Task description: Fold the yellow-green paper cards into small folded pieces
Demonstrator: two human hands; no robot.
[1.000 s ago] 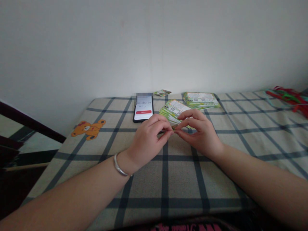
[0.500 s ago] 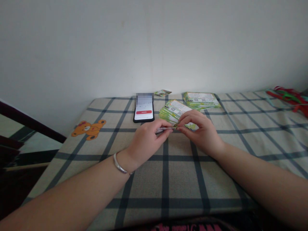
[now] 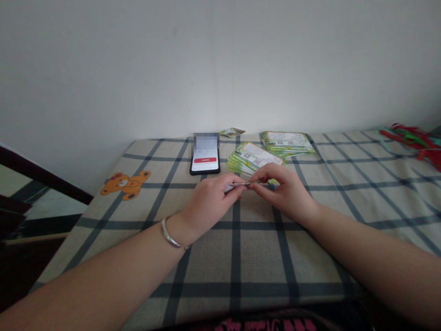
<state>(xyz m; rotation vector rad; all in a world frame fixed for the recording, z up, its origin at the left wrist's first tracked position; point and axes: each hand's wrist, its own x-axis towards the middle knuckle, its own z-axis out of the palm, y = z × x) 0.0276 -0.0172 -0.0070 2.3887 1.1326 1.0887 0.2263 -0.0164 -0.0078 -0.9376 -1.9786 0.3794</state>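
My left hand [image 3: 210, 202] and my right hand [image 3: 284, 193] meet above the checked cloth, both pinching a thin green-and-white paper card [image 3: 241, 184] seen nearly edge-on. The left hand's fingers curl round its left end, and a silver bangle [image 3: 170, 236] circles that wrist. My right hand's thumb and fingers close on the card's right end. Just behind the hands lies a fanned pile of green cards [image 3: 253, 157]. A neater stack of green cards [image 3: 286, 141] sits further back.
A phone [image 3: 205, 158] with a lit screen and red button lies behind the left hand. A small folded green piece [image 3: 232, 133] rests by the wall. Red and green strips [image 3: 415, 140] lie at the far right. The checked cloth [image 3: 237, 257] bears a bear print [image 3: 126, 184] near its left edge.
Both hands have sunk slightly toward the cloth and the card between them has flattened out, now showing as a thin pale line. Nothing else has moved.
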